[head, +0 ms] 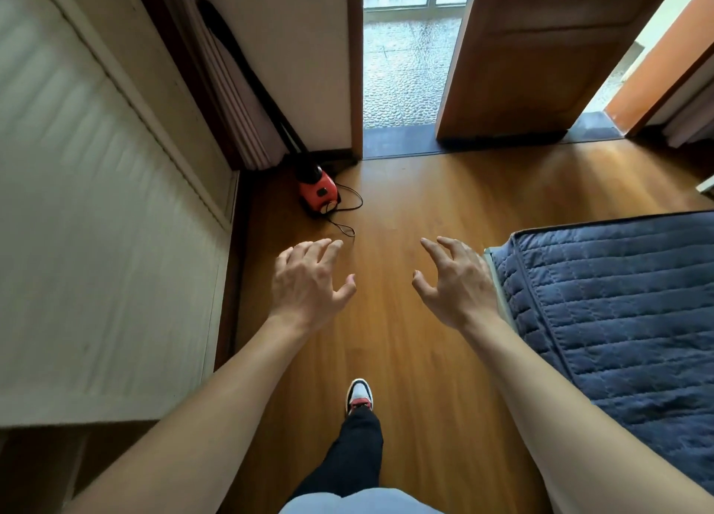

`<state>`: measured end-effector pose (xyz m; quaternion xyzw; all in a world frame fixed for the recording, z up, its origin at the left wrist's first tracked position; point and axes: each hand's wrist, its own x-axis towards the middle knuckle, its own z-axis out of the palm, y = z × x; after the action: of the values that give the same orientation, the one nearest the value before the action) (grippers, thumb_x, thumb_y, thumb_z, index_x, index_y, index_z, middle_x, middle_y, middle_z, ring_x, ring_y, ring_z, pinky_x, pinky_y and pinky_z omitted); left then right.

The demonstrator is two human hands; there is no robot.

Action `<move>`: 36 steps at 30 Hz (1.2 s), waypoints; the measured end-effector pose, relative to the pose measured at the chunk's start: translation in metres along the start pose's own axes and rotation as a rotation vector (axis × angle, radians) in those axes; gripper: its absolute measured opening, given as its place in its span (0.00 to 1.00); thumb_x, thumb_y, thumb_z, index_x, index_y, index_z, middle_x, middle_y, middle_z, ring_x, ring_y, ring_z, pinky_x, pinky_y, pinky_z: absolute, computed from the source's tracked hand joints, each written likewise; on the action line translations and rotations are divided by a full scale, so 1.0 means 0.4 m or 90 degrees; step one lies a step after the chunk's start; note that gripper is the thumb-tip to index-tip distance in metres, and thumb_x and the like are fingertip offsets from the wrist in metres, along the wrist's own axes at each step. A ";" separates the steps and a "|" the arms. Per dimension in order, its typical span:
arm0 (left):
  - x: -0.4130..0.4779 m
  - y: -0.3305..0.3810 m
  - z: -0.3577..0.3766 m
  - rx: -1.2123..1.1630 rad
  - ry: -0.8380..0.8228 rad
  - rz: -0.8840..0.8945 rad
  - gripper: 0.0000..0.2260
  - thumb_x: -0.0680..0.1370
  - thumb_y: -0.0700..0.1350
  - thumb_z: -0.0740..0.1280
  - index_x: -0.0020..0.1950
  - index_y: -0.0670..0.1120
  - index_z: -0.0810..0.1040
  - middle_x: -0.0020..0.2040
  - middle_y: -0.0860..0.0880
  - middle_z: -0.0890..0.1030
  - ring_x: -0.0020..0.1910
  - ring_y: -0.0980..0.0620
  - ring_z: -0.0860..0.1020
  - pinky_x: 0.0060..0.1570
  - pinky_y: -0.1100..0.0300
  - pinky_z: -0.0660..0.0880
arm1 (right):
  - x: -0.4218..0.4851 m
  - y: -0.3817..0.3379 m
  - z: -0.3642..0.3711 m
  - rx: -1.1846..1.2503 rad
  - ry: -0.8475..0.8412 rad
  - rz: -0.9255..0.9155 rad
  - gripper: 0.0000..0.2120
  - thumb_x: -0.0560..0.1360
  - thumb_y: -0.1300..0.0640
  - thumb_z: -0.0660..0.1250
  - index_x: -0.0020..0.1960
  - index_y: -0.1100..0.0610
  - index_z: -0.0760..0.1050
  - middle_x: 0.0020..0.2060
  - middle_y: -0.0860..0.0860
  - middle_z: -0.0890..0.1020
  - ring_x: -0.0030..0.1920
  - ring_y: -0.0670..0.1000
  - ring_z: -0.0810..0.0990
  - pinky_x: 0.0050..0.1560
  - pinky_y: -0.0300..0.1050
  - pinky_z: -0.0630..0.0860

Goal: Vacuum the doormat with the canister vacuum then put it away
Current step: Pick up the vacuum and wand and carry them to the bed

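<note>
Canister vacuum (pixel 317 193), red and black, sits on the wood floor (pixel 425 212) left of frame centre, against the wall corner, its black hose (pixel 247 69) leaning up toward the upper left and its cord (pixel 345 214) looped beside it. Left hand (pixel 309 281) and right hand (pixel 456 285) hover mid-frame, fingers spread, holding nothing. Best approach: step closer, avoid the cord, take the body by its top. No doormat is clearly visible.

The red canister vacuum (pixel 317 193) sits on the wooden floor (pixel 425 212) in the corner by the doorway, its black wand (pixel 247 73) leaning up the wall, black cord (pixel 345 208) looped loosely beside it.
</note>
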<state>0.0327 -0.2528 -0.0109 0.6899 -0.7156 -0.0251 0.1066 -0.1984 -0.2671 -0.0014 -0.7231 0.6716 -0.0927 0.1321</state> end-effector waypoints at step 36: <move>1.455 -0.101 0.212 -0.016 -0.039 -0.171 0.29 0.74 0.63 0.57 0.68 0.48 0.76 0.61 0.49 0.82 0.59 0.46 0.80 0.58 0.47 0.76 | 1.642 0.120 -0.075 -0.023 -0.031 -0.094 0.31 0.78 0.40 0.65 0.78 0.49 0.67 0.74 0.54 0.73 0.75 0.56 0.71 0.72 0.58 0.70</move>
<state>0.0416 -0.8420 -0.0324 0.7771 -0.6193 -0.0688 0.0889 -0.2002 -0.9263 -0.0167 -0.7750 0.6147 -0.0724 0.1277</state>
